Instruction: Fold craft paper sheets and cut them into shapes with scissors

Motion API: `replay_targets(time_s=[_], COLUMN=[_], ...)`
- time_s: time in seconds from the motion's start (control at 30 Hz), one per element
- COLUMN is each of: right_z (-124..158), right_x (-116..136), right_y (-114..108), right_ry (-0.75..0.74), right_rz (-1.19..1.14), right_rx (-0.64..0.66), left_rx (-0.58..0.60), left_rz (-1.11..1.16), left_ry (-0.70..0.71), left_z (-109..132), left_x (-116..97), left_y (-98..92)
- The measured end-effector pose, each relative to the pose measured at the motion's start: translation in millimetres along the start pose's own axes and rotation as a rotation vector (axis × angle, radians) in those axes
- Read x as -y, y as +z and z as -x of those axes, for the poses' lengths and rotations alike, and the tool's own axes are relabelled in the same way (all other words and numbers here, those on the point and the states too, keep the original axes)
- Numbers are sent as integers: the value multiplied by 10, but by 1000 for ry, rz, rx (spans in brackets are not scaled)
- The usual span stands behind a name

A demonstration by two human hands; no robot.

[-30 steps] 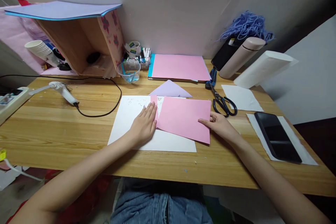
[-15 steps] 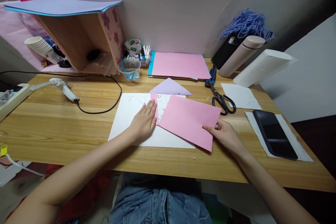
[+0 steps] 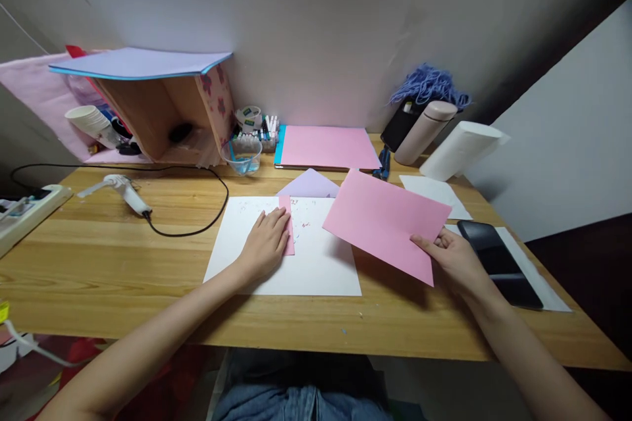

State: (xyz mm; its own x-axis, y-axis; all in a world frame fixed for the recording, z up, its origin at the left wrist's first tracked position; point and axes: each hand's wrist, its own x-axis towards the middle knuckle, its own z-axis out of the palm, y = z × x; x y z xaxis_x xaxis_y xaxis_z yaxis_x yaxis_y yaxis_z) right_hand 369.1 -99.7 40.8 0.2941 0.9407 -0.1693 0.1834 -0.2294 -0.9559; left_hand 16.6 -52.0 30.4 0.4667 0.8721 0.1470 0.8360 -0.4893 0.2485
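My left hand [image 3: 265, 241] lies flat, fingers stretched out, over a narrow pink paper strip [image 3: 289, 247] on a white sheet [image 3: 316, 276]. Between thumb and fingers, my right hand [image 3: 451, 256] pinches the right edge of a larger pink sheet of paper [image 3: 382, 223]. That sheet is raised and tilted above the table, apart from the strip, and casts a shadow. Small coloured marks or specks show on the white sheet. Behind it lies a folded lilac paper [image 3: 309, 183] with a pointed top.
A glue gun [image 3: 129, 196] with a black cord lies at left, near a power strip [image 3: 34, 217]. Behind stand an open box [image 3: 217, 105], a plastic cup [image 3: 244, 161], markers [image 3: 269, 131] and a pink-topped stack [image 3: 326, 147]. At right are a thermos [image 3: 425, 135], a paper roll [image 3: 459, 151] and a phone [image 3: 494, 256].
My right hand has lifted the pink sheet up and to the right, away from the strip; it now covers most of the scissors. My left hand stays on the strip. The view has tilted up.
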Motion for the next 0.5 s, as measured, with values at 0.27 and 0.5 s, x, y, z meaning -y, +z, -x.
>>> replay_targets(time_s=[0.27, 0.5], right_z=[-617, -741], right_x=[388, 252], right_y=[500, 787], right_ry=[-196, -157], right_rz=[-320, -381], right_rx=[35, 200], left_rx=[-97, 56], left_rz=[206, 221], left_ry=[-234, -144], left_z=[-571, -812], left_x=[313, 466], left_y=[-70, -200])
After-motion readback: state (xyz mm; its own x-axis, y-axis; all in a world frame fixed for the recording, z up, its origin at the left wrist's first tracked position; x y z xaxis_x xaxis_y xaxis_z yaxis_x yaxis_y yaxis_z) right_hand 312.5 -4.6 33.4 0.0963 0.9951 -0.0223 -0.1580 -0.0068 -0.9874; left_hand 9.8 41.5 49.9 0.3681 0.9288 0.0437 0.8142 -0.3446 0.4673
